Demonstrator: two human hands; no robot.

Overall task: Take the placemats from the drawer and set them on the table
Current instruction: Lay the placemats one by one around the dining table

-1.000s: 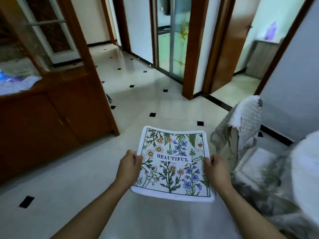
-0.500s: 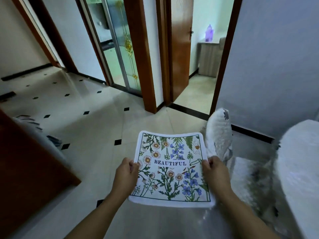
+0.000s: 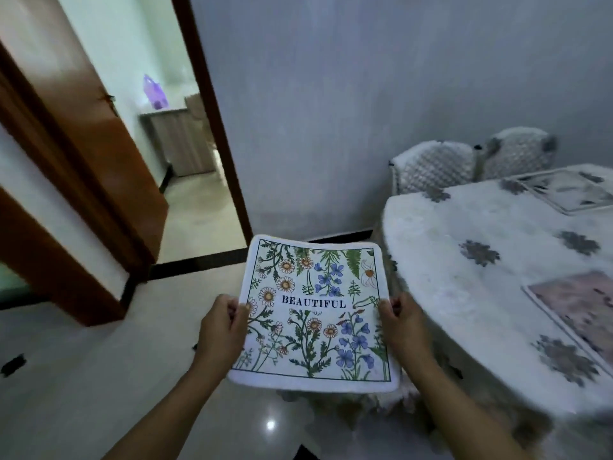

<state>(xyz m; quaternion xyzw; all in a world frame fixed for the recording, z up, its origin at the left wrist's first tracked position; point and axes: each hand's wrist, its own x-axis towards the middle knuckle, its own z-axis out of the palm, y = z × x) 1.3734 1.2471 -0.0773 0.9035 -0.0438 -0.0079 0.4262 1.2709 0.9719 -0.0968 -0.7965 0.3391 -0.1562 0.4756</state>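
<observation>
I hold a square white placemat [image 3: 315,313] printed with flowers and the word BEAUTIFUL, flat in front of me above the floor. My left hand [image 3: 222,327] grips its left edge and my right hand [image 3: 403,322] grips its right edge. To the right stands the table [image 3: 464,293] under a white cloth with grey flowers. A pinkish placemat [image 3: 583,307] lies on the table's near right part, and another placemat [image 3: 567,190] lies at its far right. The held mat is left of the table's edge, not over it.
Two chairs with white knitted covers [image 3: 438,166] stand against the grey wall behind the table. An open brown door [image 3: 99,154] and doorway are at the left, leading to a room with a cabinet [image 3: 179,141]. Glossy tiled floor [image 3: 83,376] lies below.
The view has swung to the right: the wooden cabinet and hallway are gone and the table with two placemats has come into sight. Both hands keep the same grip on the floral mat.
</observation>
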